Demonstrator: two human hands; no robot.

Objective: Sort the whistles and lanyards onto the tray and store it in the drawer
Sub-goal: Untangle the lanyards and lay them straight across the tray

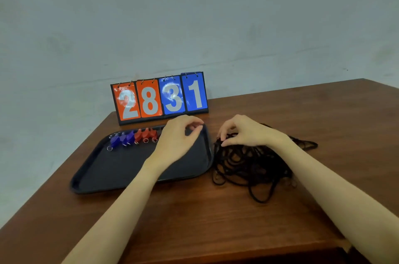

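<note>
A row of blue whistles point(122, 139) and red whistles point(145, 134) is laid along the far edge of the black tray point(121, 168), which sits near the table's point(216, 220) left edge. The row's right end is hidden behind the left hand point(177, 138), whose fingers are curled at the tray's far right corner; whether anything is held cannot be told. Strands of the tangled black lanyards point(248, 164), heaped just right of the tray, are pinched by the right hand point(244, 132). A flip scoreboard point(159, 97) reading 2831 is stood at the far edge.

On the table point(216, 209), whistles point(133, 137) line the tray's point(121, 168) far edge, lanyards point(248, 166) lie just right of the tray, and a scoreboard point(159, 97) stands behind it.
</note>
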